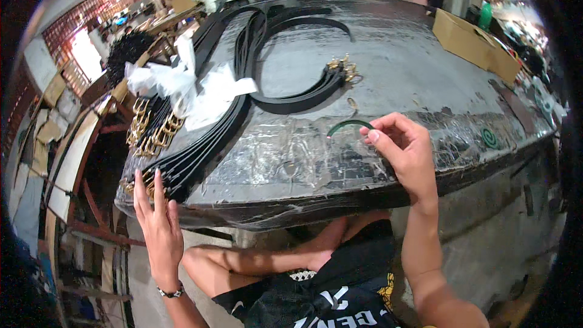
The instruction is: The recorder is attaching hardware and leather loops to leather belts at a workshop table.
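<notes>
Right hand was pinched on a green arc above the worktop, toward its near edge; left hand had fingers apart near the near-left corner. Risk: arc's pinkish tip, if lit, could scorch the plastic film; squeezing could snap it. Count: one arc, one green spiral, one cardboard box at far right; black straps overlapped, uncountable.
</notes>
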Demonstrator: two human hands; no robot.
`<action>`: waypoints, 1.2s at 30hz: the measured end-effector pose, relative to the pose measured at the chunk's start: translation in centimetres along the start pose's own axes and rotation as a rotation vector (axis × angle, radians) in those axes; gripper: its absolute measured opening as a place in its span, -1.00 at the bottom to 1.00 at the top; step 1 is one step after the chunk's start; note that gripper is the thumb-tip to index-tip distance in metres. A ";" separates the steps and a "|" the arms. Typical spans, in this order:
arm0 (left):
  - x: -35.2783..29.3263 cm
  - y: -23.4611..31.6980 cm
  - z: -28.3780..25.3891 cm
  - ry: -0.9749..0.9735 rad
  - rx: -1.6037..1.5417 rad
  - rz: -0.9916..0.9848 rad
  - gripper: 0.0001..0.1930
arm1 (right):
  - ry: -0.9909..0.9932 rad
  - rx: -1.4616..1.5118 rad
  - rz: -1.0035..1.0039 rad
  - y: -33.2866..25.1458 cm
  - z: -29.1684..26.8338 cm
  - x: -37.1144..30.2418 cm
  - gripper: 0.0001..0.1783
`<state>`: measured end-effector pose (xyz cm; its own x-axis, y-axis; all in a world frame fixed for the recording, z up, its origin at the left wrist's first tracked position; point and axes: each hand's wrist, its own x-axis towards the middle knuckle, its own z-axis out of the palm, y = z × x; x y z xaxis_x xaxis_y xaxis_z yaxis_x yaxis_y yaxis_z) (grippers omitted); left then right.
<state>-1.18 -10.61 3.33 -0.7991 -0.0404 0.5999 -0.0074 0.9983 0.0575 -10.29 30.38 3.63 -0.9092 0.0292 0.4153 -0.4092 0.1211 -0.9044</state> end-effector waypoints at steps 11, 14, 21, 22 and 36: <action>3.1 -4.5 0.6 -0.155 -0.023 0.145 -0.20 | 0.208 0.000 0.032 1.2 -7.3 0.7 -0.89; 3.0 -3.3 -1.1 -0.230 -0.104 0.130 -0.14 | 0.201 -0.005 0.042 1.3 -7.3 0.8 -0.87; 4.1 0.7 -3.5 -0.236 -0.204 0.210 0.00 | 0.262 0.076 -0.016 1.8 -7.4 0.7 -0.88; 4.9 1.9 -3.8 -0.212 -0.178 0.221 0.01 | 0.264 0.074 -0.018 1.9 -7.2 0.7 -0.88; 15.8 16.1 0.0 -0.354 -0.381 0.602 -0.34 | 0.429 0.085 -0.032 1.8 -7.4 0.7 -0.87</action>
<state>-13.93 4.78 13.78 -0.7446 0.5809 0.3288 0.6414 0.7590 0.1117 -11.07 37.91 3.00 -0.7892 0.4384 0.4301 -0.4579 0.0466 -0.8878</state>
